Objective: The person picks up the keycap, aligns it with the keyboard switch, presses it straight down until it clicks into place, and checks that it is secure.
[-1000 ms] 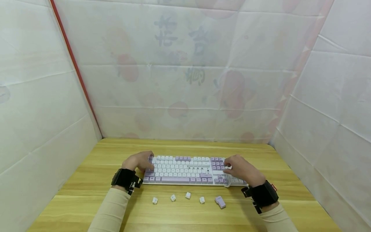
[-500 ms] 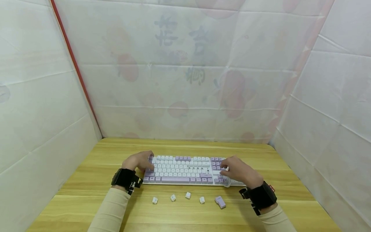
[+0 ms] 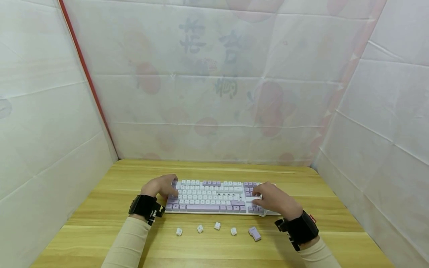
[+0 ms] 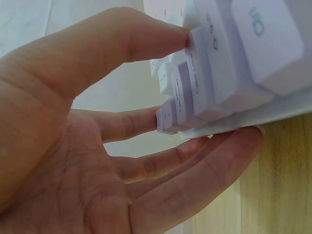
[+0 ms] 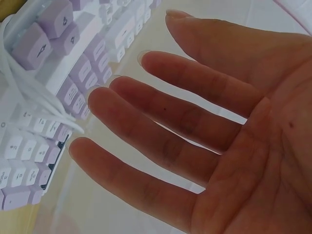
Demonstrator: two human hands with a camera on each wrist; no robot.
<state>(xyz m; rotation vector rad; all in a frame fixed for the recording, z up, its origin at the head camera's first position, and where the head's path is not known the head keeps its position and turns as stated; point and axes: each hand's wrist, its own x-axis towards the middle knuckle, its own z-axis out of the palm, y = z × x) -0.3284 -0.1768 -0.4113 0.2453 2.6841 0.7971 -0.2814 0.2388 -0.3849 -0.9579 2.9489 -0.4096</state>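
A white and purple keyboard (image 3: 204, 197) lies on the wooden table. Several bare switches (image 3: 229, 194) show among its keys. My left hand (image 3: 161, 185) holds the keyboard's left end. In the left wrist view, the thumb rests on the purple side keys (image 4: 197, 73) and the other fingers lie along the edge. Over the number-pad side hovers my right hand (image 3: 275, 199), its fingers loosely spread and apart from the keys in the right wrist view. Near it, a looped white cable (image 5: 34, 87) lies across the keyboard's right part.
In front of the keyboard lie several loose white keycaps, among them one at the left (image 3: 179, 232) and one nearer the right (image 3: 233, 231). Purple keycaps (image 3: 255, 233) lie further right. White cloth walls (image 3: 207, 93) enclose the table (image 3: 187, 253) at the back and sides.
My right hand has shifted a little to the left over the keyboard, away from the cable. The left hand, the keyboard and the loose keycaps stay where they were.
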